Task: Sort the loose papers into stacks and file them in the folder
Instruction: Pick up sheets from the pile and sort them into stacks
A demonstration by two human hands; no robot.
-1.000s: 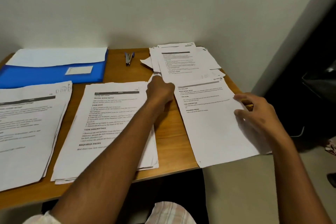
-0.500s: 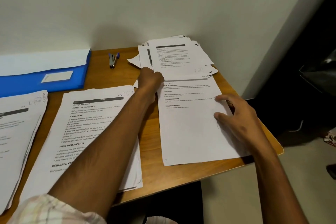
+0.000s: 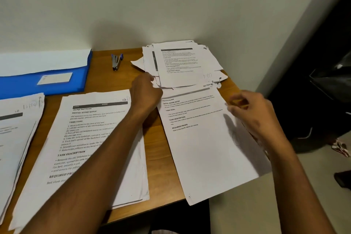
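A messy pile of loose papers (image 3: 182,62) lies at the back right of the wooden table (image 3: 161,161). My left hand (image 3: 146,91) reaches to its near left corner and pinches the edge of a sheet there. Closer to me lies a printed stack (image 3: 205,138) hanging over the table's right edge; my right hand (image 3: 254,114) hovers just above its right edge, fingers loosely curled, blurred. Two more stacks lie to the left: a middle stack (image 3: 91,138) and a left stack (image 3: 17,129). The blue folder (image 3: 57,81) sits at the back left with white sheets in it.
A blue stapler (image 3: 116,61) lies between the folder and the loose pile. The wall runs close behind the table. Right of the table the floor drops away into a dark area with a dark object (image 3: 330,85).
The camera has swung back to the left. My left hand stays at the loose pile's corner. My right hand has lifted off the near right stack and shifted toward its right edge.
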